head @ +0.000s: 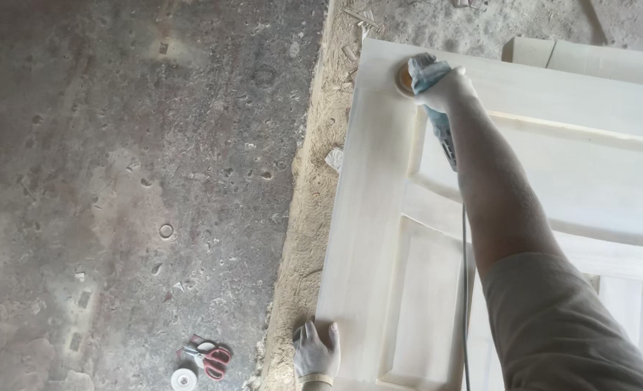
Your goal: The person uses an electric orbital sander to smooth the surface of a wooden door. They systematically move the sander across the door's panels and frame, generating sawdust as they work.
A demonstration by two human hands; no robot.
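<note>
We are sanding a big pale wooden door (379, 217) that lies flat over the floor. It fills the right side of the picture, from the top right down to the bottom edge.

Our right hand (448, 87), in a light glove, is closed around a blue power sander (430, 90) near the top middle of the picture. The round sanding pad (404, 78) sits on the door close to its upper left corner. The tool's cord (464, 289) runs down under our arm toward the bottom of the picture.

Our left hand (316, 353), also gloved, is at the bottom middle. It lies flat and open on the door's left edge, pressing down and holding nothing.

We think the step is smoothing the flat side strip of the door, and the far corner is being worked now. The next move likely calls for sliding the pad slowly along that strip while the left hand keeps the door steady.

The door's long way runs from the top of the picture down to the bottom, leaning a little. The sander's long body points up and to the left, with the pad at the far end and the handle toward us.

On the gray floor (119, 181) at the bottom left lie red scissors (209, 356) and a small white tape roll (184, 379).
</note>
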